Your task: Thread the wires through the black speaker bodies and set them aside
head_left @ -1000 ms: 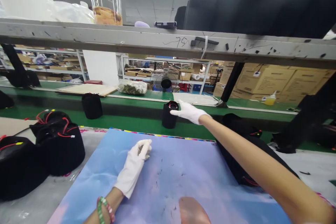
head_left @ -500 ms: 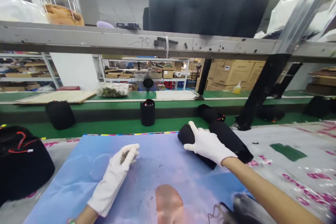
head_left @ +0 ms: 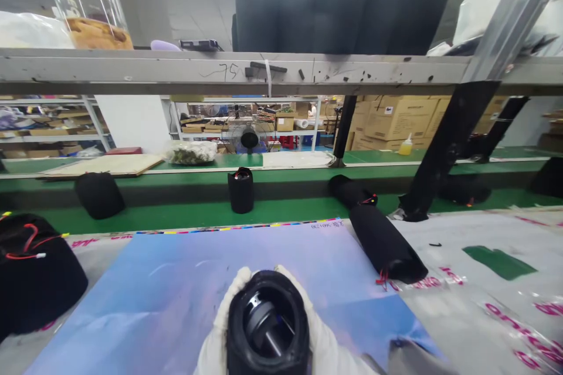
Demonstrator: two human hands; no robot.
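Note:
Both of my hands wear white gloves and grip a black fabric-covered cylinder (head_left: 233, 340) low in the middle of the view. Its open end faces me, and a dark round part with a shiny rim shows inside. My left hand (head_left: 215, 334) wraps its left side; my right hand (head_left: 323, 340) wraps its right side. The lower part of the cylinder is cut off by the frame. Underneath lies a blue-purple printed sheet (head_left: 176, 281). To the right rests another black cylinder (head_left: 382, 240) on its side, with red wires at its near end.
A large black piece with red wires (head_left: 39, 281) stands at the left. Smaller black cylinders (head_left: 241, 190) sit on the green conveyor (head_left: 176, 208) ahead. Overhead runs a metal shelf beam (head_left: 153, 70) holding tall black cylinders (head_left: 343, 6). A slanted black-wrapped post (head_left: 448, 146) rises at right.
My right hand has brought a black cylinder from beside the other one at right to the front middle. My left hand, empty before, now holds it too. The view has shifted slightly.

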